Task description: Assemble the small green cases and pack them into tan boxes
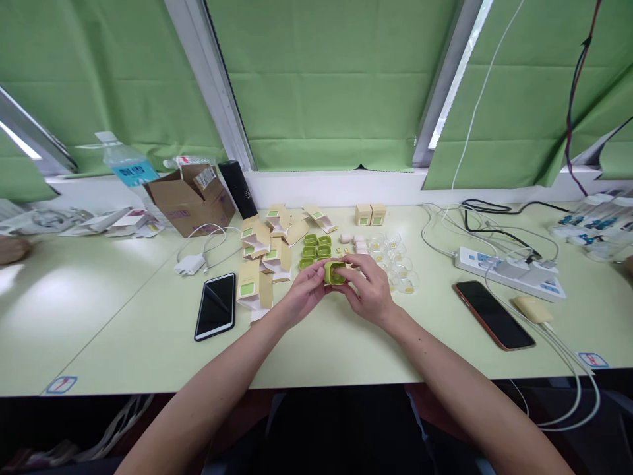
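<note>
Between my two hands, just above the table, is a small green square cup (335, 274) with its opening turned toward me. My left hand (307, 289) grips it from the left. The fingers of my right hand (368, 287) close on its right rim, and some fingertips reach inside; whether they hold anything there I cannot tell. Behind my hands stand several matching green cups (310, 251) in rows. Small pale pink blocks (359, 243) and tiny gold-coloured pieces (342, 251) lie beside them. Several clear round plastic cups (401, 265) are grouped to the right.
Opened kraft paper boxes (254, 288) lie left of the cups; two closed boxes (370, 214) stand at the back. Phones lie left (216, 307) and right (494, 315). A power strip (509, 274) with cables is at right, and a cardboard carton (190, 201) at back left.
</note>
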The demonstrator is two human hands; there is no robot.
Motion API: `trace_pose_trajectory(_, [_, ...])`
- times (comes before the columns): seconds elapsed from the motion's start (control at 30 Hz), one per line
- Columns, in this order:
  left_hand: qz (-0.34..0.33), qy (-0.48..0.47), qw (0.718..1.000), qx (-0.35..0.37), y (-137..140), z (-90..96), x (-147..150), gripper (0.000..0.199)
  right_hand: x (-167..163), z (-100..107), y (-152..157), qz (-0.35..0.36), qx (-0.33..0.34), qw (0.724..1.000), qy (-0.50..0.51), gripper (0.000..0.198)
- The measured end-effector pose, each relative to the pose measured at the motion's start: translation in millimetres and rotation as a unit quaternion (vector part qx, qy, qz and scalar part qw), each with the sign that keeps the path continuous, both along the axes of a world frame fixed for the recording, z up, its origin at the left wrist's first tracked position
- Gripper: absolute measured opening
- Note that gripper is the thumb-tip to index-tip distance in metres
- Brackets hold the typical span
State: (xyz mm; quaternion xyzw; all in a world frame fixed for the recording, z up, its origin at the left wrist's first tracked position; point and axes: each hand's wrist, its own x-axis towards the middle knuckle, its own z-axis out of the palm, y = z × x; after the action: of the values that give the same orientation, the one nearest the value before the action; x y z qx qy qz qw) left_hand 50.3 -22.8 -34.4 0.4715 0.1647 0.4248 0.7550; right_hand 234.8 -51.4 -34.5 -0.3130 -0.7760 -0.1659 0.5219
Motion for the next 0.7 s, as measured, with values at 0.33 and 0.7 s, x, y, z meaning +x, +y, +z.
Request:
trace_pose_trajectory(0.33, [-0.011,0.008,1.0,0.025,-2.3,5.4,-0.7,0.049,1.2,-3.5,0.3,-0.007,-0.011,1.0,0.002,0.023])
trace_pose_trajectory(0.7, [0.0,0.019,0.999,0.033,-2.7,4.4,-1.0,0.053,0.9,-1.5,-1.8,-0.012,-0.023,1.0,-0.006,0.026])
